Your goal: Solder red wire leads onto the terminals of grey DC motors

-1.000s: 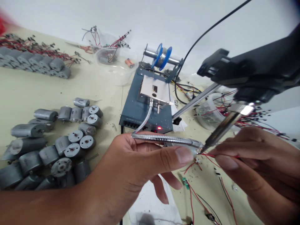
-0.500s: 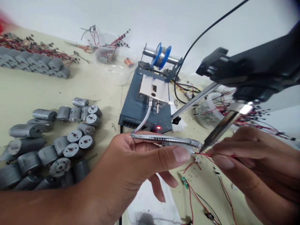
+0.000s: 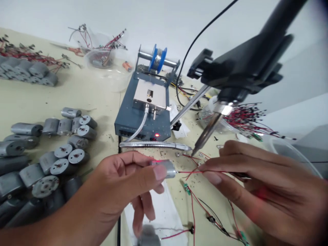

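Head: motor (image 3: 170,169) in left hand (image 3: 125,184)

There is one held motor (image 3: 170,169), one soldering iron (image 3: 208,130), one spool (image 3: 158,58) and over twelve loose motors (image 3: 48,162).

Soldering iron (image 3: 207,132): slants in from the right, barring a reach straight past the red wire (image 3: 191,172).
Silver tube (image 3: 156,146): crosses between the left hand (image 3: 125,179) and the station (image 3: 128,119).
Black holder (image 3: 238,65): overhangs the right side.
Tabletop (image 3: 84,89): bare lane between loose motors (image 3: 49,162) and the stacked row (image 3: 38,70) behind them.
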Action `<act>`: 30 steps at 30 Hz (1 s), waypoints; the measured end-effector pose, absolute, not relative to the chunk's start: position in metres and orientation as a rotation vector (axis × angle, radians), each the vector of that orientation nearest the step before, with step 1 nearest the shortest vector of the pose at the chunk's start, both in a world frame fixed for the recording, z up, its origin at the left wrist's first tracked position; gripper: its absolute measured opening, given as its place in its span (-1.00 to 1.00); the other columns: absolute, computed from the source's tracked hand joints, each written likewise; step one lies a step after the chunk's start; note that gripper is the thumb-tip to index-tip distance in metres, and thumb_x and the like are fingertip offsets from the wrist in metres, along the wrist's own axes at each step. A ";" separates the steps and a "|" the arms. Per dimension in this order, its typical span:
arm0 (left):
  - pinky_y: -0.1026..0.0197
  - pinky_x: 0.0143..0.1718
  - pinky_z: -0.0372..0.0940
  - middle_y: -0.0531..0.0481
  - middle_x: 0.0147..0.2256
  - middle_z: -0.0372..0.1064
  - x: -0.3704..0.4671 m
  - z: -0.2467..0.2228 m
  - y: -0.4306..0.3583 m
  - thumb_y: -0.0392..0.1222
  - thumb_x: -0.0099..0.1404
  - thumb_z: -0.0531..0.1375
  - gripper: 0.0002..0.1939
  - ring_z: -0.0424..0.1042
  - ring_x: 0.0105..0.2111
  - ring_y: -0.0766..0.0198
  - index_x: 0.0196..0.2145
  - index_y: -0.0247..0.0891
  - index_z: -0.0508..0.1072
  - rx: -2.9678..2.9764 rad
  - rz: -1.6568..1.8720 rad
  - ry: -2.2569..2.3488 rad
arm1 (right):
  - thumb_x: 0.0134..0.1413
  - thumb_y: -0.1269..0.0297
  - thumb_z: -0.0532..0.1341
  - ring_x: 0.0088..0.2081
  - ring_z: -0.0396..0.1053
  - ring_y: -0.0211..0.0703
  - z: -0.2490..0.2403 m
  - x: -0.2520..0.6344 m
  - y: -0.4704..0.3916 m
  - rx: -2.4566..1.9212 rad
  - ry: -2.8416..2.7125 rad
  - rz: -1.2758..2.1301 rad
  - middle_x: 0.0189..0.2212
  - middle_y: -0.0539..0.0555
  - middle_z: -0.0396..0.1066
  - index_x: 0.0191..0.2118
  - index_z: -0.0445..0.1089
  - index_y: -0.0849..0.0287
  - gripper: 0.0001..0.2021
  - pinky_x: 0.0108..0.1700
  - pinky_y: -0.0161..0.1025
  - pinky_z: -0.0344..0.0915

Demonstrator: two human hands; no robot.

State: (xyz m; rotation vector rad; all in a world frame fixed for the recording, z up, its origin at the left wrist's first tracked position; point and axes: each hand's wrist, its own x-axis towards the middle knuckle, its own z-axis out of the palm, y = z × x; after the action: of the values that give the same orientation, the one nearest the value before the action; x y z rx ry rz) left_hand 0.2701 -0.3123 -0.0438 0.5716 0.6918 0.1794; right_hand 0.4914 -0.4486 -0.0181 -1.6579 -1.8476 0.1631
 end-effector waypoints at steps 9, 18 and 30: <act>0.44 -0.82 0.23 0.14 -0.57 0.55 0.264 -0.045 -0.321 0.07 -0.07 0.72 -0.45 0.40 -0.76 0.37 -0.31 -0.20 0.56 0.689 0.121 0.809 | 0.53 0.31 0.32 -0.38 0.49 -0.28 -0.001 0.520 -0.457 -1.629 -2.111 0.433 -0.30 -0.03 0.59 -0.03 0.54 0.08 -0.97 -0.35 -0.31 0.36; 0.38 -0.80 0.30 0.09 -0.53 0.57 0.260 -0.043 -0.329 0.16 -0.13 0.73 -0.37 0.52 -0.69 0.23 -0.26 -0.18 0.58 0.762 0.123 0.866 | 0.19 0.39 0.36 -0.43 0.40 -0.16 -0.020 0.527 -0.481 -2.304 -2.154 0.945 -0.46 0.01 0.50 -0.39 0.51 0.12 -0.88 -0.36 -0.21 0.15; 0.42 -0.77 0.22 0.13 -0.68 0.40 0.258 -0.056 -0.324 0.08 -0.10 0.72 -0.46 0.43 -0.65 0.25 -0.26 -0.17 0.66 0.843 0.187 0.948 | 0.05 0.57 0.26 -0.39 0.29 -0.17 -0.019 0.513 -0.483 -2.287 -2.211 0.946 -0.44 -0.02 0.41 -0.39 0.31 0.12 -0.81 -0.31 -0.20 0.03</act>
State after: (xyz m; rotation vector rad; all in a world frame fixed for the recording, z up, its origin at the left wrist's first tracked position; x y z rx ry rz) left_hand 0.2578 -0.3242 -0.0557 0.8426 0.9484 0.1870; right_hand 0.5127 -0.4825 -0.0192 -2.2873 -2.2114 0.9461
